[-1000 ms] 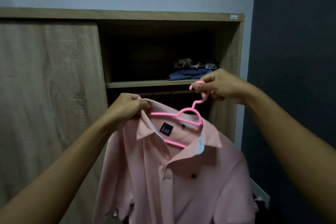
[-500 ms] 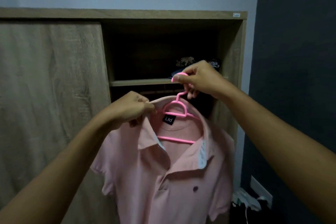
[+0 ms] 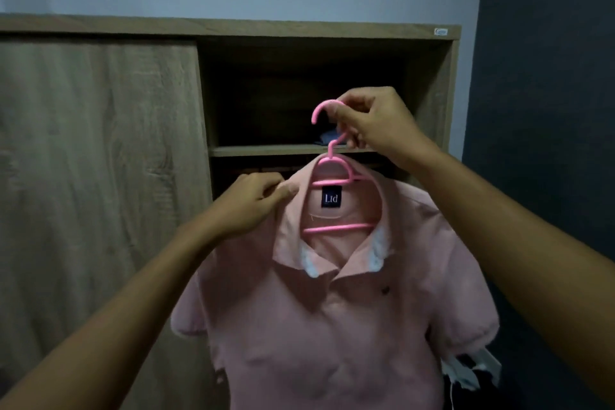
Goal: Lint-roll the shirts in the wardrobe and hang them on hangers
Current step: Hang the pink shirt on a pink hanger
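Pink shirt [image 3: 332, 326]: hangs with its long axis up and down, collar on top and front facing me; its hem runs out of view below.
Hanger [image 3: 332, 182]: pink plastic, set inside the neck opening. Its bars run left to right, and its hook stands upward with the open end curling to my left.
Right hand [image 3: 372, 123]: I see the fingers pinching the hanger's stem just under the hook; the shirt hangs below this hand.
Left hand [image 3: 253, 203]: thumb and fingers pinch the collar on my left side; the shirt lies to the right of and below it.
Label [image 3: 331, 198]: dark blue, inside the back of the neck, between the two bars.
Wardrobe [image 3: 100, 176]: wood grain, behind the shirt, with a closed door on the left and a dark open bay on the right.
Shelf [image 3: 266, 150]: crosses the bay behind the hook, and I cannot tell how near it is.
Folded blue cloth [image 3: 327, 136]: on the shelf, mostly hidden by the hook and my right hand.
Dark wall [image 3: 539, 110]: right of the wardrobe.
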The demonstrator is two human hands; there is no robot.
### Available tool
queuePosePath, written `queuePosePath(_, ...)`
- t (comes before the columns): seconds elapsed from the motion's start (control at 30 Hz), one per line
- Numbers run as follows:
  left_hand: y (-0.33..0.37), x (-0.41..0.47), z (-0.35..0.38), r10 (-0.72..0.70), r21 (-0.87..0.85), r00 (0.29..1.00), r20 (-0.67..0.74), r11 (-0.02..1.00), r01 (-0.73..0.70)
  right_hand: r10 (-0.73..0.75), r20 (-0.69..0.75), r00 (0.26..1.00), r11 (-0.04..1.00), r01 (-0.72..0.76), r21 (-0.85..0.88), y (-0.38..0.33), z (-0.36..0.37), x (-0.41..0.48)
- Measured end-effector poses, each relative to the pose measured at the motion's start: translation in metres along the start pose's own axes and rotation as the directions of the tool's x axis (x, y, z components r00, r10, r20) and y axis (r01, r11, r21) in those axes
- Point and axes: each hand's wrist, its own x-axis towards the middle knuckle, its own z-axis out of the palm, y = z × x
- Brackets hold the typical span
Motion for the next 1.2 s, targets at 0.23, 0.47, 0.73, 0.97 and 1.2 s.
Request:
queuePosePath(0.23, -0.031, 0.002, 0.008, -0.132, -0.151, 0.991, -0.035, 0.981, 0.125, 0.396, 0.379, 0.836, 0.745, -0.051, -0.665, 0.04, -0.04, -0.024)
queuePosePath(0.47, -0.041, 0.008, 0.038, -0.156, -0.206, 0.977, 0.145, 0.961, 0.184, 0.466, 0.475, 0.747, 0.801, -0.129, -0.584, 0.055, -0.062, -0.034)
queuePosePath(0.73, -0.052, 0.019, 0.082, -0.259, -0.143, 0.956, 0.14, 0.95, 0.278, 0.663, 0.465, 0.587, 0.704, -0.275, -0.655, 0.082, -0.055, -0.038)
queuePosePath(0.97, -0.067, 0.044, 0.114, -0.34, -0.202, 0.938, 0.067, 0.916, 0.346, 0.793, 0.297, 0.532, 0.558, -0.436, -0.707, 0.143, -0.047, -0.035)
queuePosePath(1.2, -0.086, 0.101, 0.169, -0.384, -0.18, 0.923, 0.024, 0.906, 0.382, 0.84, 0.189, 0.509, 0.529, -0.688, -0.497, 0.212, -0.033, -0.018)
